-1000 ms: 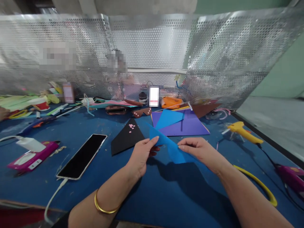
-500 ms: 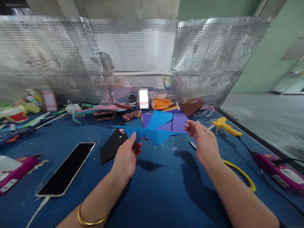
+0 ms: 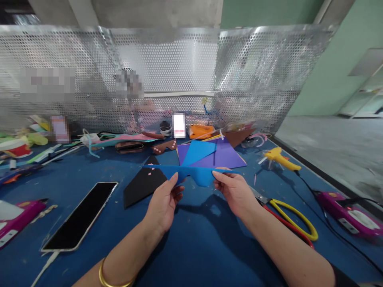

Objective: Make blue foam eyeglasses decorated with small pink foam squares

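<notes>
A blue glasses-shaped cut-out (image 3: 199, 177), thin like foam or card, is held level above the blue table. My left hand (image 3: 163, 203) grips its left half, thumb on the near face and fingers curled behind. At the right half, my right hand (image 3: 236, 193) pinches it between thumb and fingers. Beneath it on the left lies a black sheet (image 3: 139, 187) with small pink bits. Beyond are a purple sheet (image 3: 229, 157) with a blue piece (image 3: 199, 151) on top, and brown glasses (image 3: 164, 146) with pink squares. Scissors (image 3: 262, 198) lie partly hidden by my right forearm.
A phone (image 3: 80, 215) with a cable lies left, beside a magenta power strip (image 3: 25, 219). On the right are a yellow glue gun (image 3: 283, 160) and another magenta strip (image 3: 348, 215). Craft scraps line the back, before a perforated screen (image 3: 179, 52).
My right hand has moved inward and closed on the cut-out's right half. The cut-out has turned so its notched lower edge shows. More of the scissors is visible.
</notes>
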### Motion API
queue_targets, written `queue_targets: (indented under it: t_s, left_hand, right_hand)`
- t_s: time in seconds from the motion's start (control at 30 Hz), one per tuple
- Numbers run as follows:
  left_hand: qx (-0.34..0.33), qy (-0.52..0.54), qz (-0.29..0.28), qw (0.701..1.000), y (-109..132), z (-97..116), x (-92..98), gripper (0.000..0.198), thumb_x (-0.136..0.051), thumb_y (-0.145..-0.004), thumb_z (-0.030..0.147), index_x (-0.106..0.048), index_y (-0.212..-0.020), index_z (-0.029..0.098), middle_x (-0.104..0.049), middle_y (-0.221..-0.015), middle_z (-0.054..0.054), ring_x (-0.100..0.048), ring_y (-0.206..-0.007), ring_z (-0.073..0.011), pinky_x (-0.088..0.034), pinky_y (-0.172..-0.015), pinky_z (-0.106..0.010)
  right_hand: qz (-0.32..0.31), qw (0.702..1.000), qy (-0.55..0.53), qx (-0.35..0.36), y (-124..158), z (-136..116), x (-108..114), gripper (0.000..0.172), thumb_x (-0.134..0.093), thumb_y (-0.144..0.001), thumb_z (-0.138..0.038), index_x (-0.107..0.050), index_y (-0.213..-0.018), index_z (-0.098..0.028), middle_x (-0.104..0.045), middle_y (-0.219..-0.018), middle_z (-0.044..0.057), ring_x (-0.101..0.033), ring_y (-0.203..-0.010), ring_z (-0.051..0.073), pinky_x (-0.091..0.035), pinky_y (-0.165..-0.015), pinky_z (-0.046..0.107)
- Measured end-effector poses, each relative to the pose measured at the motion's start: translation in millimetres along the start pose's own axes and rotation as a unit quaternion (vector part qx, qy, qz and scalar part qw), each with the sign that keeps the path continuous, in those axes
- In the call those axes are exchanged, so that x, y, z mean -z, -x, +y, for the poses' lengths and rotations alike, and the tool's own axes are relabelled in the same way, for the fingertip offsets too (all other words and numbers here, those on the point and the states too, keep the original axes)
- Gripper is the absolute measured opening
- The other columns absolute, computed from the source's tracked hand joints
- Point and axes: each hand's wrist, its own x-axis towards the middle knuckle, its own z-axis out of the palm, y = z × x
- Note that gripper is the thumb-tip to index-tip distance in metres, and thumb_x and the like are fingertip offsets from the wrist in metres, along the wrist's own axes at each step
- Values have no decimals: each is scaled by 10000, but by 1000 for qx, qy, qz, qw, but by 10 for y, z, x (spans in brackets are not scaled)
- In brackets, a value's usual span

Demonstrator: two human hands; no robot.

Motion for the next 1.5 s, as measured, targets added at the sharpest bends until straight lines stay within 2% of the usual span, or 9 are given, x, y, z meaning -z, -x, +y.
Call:
queue_targets:
  t_s: [0.3,0.57,0.7,0.83,0.97,1.07,1.17,1.3,1.5]
  left_hand:
    - [-15,-27,-10,999,16,19,0,480,-927,-498,311,-773,-937,194,-745,-889,-23,-634,-716,-121,-481,-591,-204]
    - [-43,-26,26,998,34,122,-12,339,-891,-544,278,-786,-857,198,-751,-1020,-56,-639,-766,-131,-485,-599,-206]
    - [-51,-56,-7,997,94,105,-22,416,-911,-490,303,-786,-857,154,-763,-899,-83,-654,-748,-153,-470,-589,-210]
    - [-39,-88,-45,994,121,74,-19,489,-924,-449,340,-785,-869,129,-740,-721,-80,-653,-667,-189,-494,-611,-277]
    - [-59,-92,-38,993,99,61,5,415,-917,-488,357,-781,-826,157,-748,-803,-53,-644,-728,-142,-452,-597,-208]
    - [-62,-73,-34,995,90,53,11,390,-912,-494,387,-764,-773,159,-737,-749,-45,-653,-691,-157,-499,-629,-247]
    - [-54,-57,-34,996,94,43,2,380,-925,-461,364,-738,-717,156,-709,-659,-32,-651,-626,-177,-537,-635,-303]
    - [-39,-59,-46,996,112,30,-15,385,-929,-461,372,-721,-698,150,-701,-641,-31,-641,-595,-176,-540,-609,-315]
    - [-54,-81,-49,994,96,61,13,453,-907,-509,453,-755,-794,136,-701,-685,-46,-625,-617,-160,-490,-599,-278]
  right_hand:
    - [38,998,28,30,-56,94,29,390,-901,-477,-405,-668,-675,-163,-600,-599,-8,-545,-561,115,-450,-551,262]
    - [169,943,137,251,-291,-255,357,386,-644,-730,-627,-610,-755,-244,-597,-674,-17,-556,-626,145,-490,-676,331]
    - [67,892,312,320,-117,-250,220,249,-785,-679,-411,-715,-887,-294,-717,-938,-2,-607,-972,206,-347,-1043,404]
    - [-75,842,446,295,-16,-133,116,61,-776,-683,-329,-729,-722,-323,-732,-785,-26,-631,-835,214,-183,-1133,470]
    - [-118,817,499,263,-26,-78,137,188,-679,-767,-389,-653,-608,-293,-683,-666,-45,-590,-663,176,-248,-1084,469]
    - [-123,811,520,239,-15,-87,152,289,-645,-779,-452,-604,-558,-270,-655,-625,-28,-567,-642,186,-403,-878,408]
    - [-129,808,530,223,15,-89,130,304,-630,-770,-488,-613,-556,-272,-667,-637,-4,-578,-675,209,-413,-696,355]
    - [-137,810,525,221,51,-67,83,216,-607,-781,-478,-693,-699,-298,-726,-774,-8,-631,-767,215,-422,-771,361]
    - [-134,812,528,212,48,-78,116,293,-574,-818,-489,-640,-641,-265,-661,-656,-11,-580,-675,191,-417,-666,323]
